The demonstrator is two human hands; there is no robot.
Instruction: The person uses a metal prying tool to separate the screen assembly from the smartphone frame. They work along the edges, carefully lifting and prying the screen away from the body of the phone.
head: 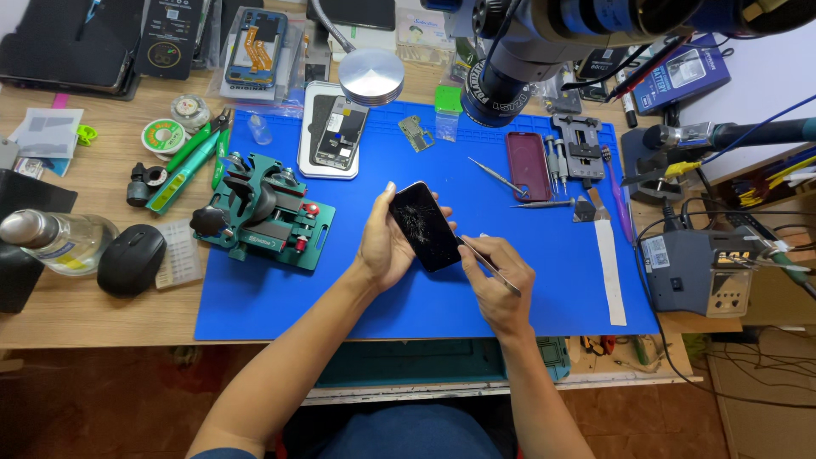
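Head view: left hand [387, 246] gripped the cracked phone [425, 226] tilted, steadying it; right hand [497, 280] pinched tweezers [490, 265] at its edge.

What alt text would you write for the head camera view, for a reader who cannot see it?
Over a blue work mat, the left hand holds a black phone with a cracked screen while the right hand presses thin metal tweezers against its edge. A green clamp jig sits to the left.

Blue rubber work mat [280, 306] on wooden desk [93, 327]. On mat: green metal clamp jig [262, 212], opened phone in white tray [333, 132], maroon phone back cover [528, 165]. Left of mat: black computer mouse [131, 259], clear glass bottle [58, 240].
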